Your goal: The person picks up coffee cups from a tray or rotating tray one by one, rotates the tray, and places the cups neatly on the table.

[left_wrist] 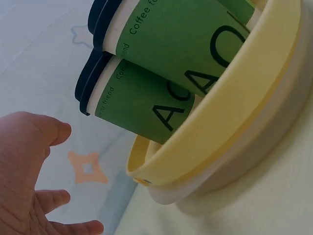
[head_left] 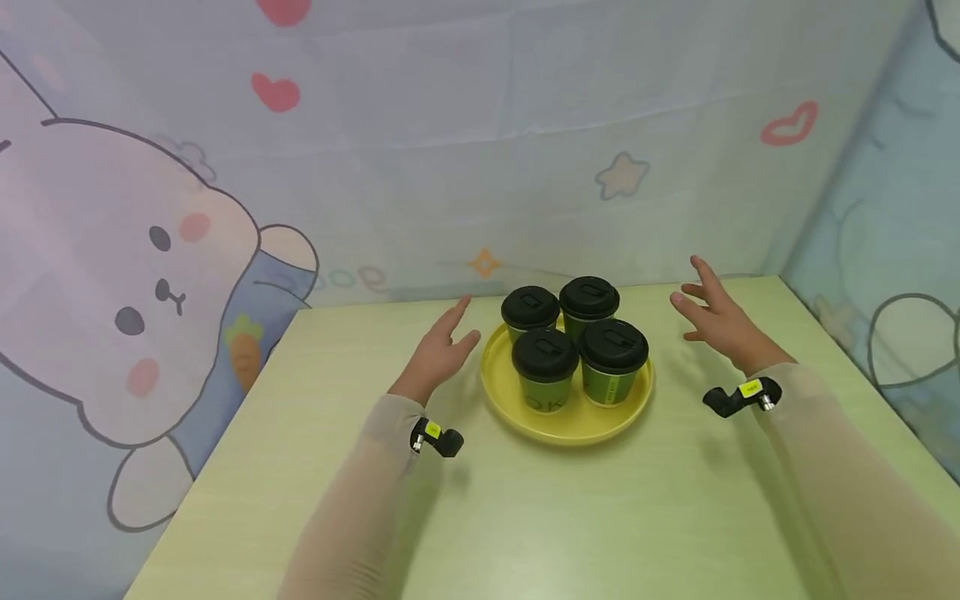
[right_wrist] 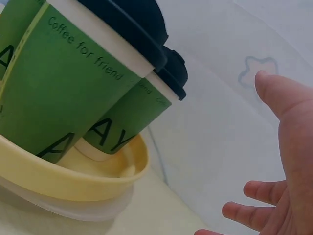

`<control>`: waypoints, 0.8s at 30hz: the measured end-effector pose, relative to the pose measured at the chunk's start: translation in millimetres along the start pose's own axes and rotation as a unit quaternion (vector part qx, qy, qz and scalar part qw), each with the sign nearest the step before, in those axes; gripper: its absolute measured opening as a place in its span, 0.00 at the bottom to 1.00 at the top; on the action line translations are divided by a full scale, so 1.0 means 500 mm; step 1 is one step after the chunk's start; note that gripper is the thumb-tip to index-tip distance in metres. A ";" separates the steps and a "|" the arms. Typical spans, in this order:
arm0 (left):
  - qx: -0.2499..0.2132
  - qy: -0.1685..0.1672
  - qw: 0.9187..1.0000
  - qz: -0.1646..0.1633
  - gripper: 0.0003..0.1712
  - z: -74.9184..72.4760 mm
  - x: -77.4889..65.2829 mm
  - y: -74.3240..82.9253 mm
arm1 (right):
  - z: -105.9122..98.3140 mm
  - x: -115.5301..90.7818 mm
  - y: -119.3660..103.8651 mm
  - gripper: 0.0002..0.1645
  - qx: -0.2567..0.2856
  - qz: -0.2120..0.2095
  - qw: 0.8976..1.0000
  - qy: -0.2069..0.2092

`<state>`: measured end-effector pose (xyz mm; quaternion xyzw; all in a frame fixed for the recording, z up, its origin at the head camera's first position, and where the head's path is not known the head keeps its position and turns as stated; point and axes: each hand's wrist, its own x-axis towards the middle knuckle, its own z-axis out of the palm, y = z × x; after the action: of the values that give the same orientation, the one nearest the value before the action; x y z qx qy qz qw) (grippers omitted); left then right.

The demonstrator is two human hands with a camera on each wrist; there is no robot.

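Several green paper coffee cups point(head_left: 545, 393) with black lids point(head_left: 613, 345) stand upright on a round yellow tray point(head_left: 566, 435). To the left of the tray, my left hand point(head_left: 438, 358) hovers with its fingers extended and holds nothing. My right hand point(head_left: 723, 325) is raised off the tray's right side, fingers spread, also holding nothing. In the left wrist view a gap separates the left hand point(left_wrist: 24, 176) from the cups point(left_wrist: 142, 100) and the tray rim. The right wrist view likewise has the right hand point(right_wrist: 288, 171) apart from the nearest cup point(right_wrist: 68, 78).
The tray sits toward the back of a pale table point(head_left: 517, 517). Behind it hangs a cloth backdrop point(head_left: 450, 167) printed with hearts, stars and a cartoon animal. Another printed cloth point(head_left: 900, 250) runs along the right side. Each wrist wears a small black camera point(head_left: 437, 437).
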<state>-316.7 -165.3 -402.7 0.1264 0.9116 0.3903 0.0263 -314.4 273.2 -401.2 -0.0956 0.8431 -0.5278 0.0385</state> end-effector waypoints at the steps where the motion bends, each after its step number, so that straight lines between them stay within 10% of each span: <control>1: -0.012 0.000 1.000 -0.002 0.38 0.007 -0.002 -0.003 | 0.003 -0.002 0.003 0.52 0.000 0.001 1.000 -0.002; 24: -0.183 0.037 0.980 -0.068 0.34 0.120 0.001 -0.055 | 0.070 -0.019 0.073 0.48 0.059 -0.011 0.998 0.013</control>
<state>-314.2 -141.4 -464.0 0.0430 0.8317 0.5520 0.0412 -303.4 259.5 -449.8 -0.0954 0.8100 -0.5781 0.0268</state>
